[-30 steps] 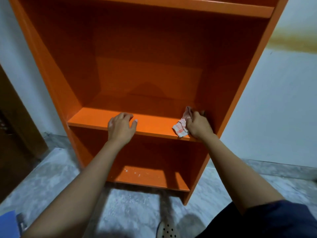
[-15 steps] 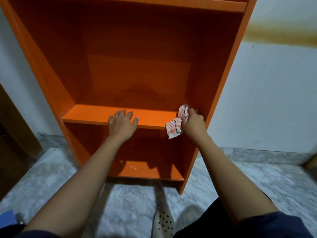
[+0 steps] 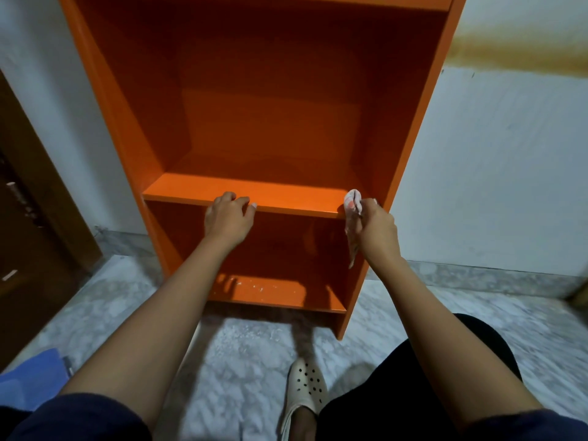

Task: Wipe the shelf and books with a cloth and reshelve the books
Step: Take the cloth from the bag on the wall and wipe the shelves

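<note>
Shoe is sitting on the marble floor just in front of the case, so the person is standing close enough to reach w/o stretching. Blue obj is poking in at the floor's near-left; can't tell what it is.

Bottom board is showing white specks, so I'm guessing it isn't wiped yet.

L hand is resting on the shelf at mid front edge. Fingers are curling over the lip, thumb is lying along it, and it's holding nothing else. Prob. bracing the body and the case while the other arm is working.

R hand is clenching the cloth at the shelf's front-right corner, just beside the side panel. The bunch is sticking up above the fist and touching the edge. The tail is hanging down below the fist, in front of the lower bay. Imo the tight fist is keeping the wad compact for pressure on the edge and corner.

Shelf top is looking bare and glossy, back panel too. No books in view, so reshelving isn't started afaict.

Behind the case, the wall is carrying a brown stain on the right, and a dark door is sitting on the left.
</note>
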Tool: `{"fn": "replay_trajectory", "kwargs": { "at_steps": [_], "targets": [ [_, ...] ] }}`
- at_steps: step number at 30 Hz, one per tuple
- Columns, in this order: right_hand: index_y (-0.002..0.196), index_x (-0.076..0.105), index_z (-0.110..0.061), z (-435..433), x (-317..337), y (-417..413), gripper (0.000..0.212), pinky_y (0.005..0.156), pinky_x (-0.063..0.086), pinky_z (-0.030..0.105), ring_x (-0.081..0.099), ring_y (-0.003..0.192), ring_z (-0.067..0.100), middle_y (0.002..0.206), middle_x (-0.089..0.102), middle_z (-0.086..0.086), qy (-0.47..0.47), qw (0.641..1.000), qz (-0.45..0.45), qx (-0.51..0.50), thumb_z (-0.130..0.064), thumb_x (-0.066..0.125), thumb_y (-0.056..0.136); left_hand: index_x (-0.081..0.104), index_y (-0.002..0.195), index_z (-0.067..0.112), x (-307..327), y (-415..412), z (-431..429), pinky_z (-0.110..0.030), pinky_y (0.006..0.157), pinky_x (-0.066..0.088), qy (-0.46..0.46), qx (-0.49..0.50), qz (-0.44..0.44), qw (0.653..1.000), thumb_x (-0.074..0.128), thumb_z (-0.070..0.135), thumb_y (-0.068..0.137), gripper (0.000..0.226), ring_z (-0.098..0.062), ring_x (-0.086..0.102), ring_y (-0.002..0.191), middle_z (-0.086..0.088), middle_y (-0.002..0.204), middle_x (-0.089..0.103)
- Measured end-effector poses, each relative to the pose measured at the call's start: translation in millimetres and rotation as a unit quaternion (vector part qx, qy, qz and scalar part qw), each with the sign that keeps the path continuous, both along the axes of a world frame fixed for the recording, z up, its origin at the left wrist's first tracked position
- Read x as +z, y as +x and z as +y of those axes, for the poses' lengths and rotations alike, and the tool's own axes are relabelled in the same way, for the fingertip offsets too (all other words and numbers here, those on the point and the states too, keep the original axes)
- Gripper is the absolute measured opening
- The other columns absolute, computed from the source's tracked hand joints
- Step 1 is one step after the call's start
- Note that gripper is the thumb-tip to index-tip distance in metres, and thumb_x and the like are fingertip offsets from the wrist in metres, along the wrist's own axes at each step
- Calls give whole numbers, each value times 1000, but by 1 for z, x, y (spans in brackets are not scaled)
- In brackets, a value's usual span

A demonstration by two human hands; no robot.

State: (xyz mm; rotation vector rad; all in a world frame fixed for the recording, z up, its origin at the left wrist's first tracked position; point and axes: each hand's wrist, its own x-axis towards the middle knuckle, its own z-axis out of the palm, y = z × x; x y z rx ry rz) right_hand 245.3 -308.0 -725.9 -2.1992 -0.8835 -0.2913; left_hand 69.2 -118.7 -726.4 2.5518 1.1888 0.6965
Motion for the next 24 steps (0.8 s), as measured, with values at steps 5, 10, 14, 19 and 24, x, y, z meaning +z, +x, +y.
{"fn": "replay_trajectory", "kwargs": {
  "at_steps": [5, 10, 14, 19, 24],
  "targets": [
    [114, 57, -10, -1, -29, -29, 22, 76, 53, 45, 63, 90, 31, 102, 66, 15, 80, 995, 26, 48, -12, 46, 95, 60, 121, 7, -11, -25, -5, -41, 102, 34, -13, 12, -79, 997, 43, 32, 98, 38, -31, 41, 123, -13, 129, 50],
    [114, 58, -9, 22, -105, -48, 24, 69, 47, 35, 62, 89, 32, 98, 66, 17, 94, 981, 166, 42, -13, 47, 94, 58, 122, 4, -52, -66, 12, -42, 100, 38, -38, 68, -137, 988, 48, 23, 96, 34, -34, 47, 118, -17, 124, 52],
    [119, 56, -10, 43, -175, -30, 29, 82, 50, 44, 59, 99, 40, 108, 63, 21, 54, 967, 238, -70, -16, 49, 92, 38, 140, 7, -88, -92, 42, -42, 104, 33, -101, 161, -170, 967, 47, 23, 97, 47, -35, 38, 128, -20, 139, 38],
    [120, 53, -7, 64, -250, -2, 29, 88, 44, 49, 54, 103, 42, 112, 58, 25, -56, 965, 218, -135, -19, 48, 93, 8, 151, 19, -126, -95, 83, -39, 109, 27, -151, 200, -253, 934, 43, 32, 99, 64, -28, 24, 140, -12, 155, 18],
    [130, 47, -7, 94, -303, 7, 38, 107, 20, 52, 38, 121, 47, 130, 45, 28, -186, 972, 118, -78, -20, 41, 96, 0, 144, 51, -155, -85, 118, -51, 106, 39, -120, 149, -326, 926, 36, 45, 98, 58, -26, 43, 132, -6, 150, 36]
  ]
}}
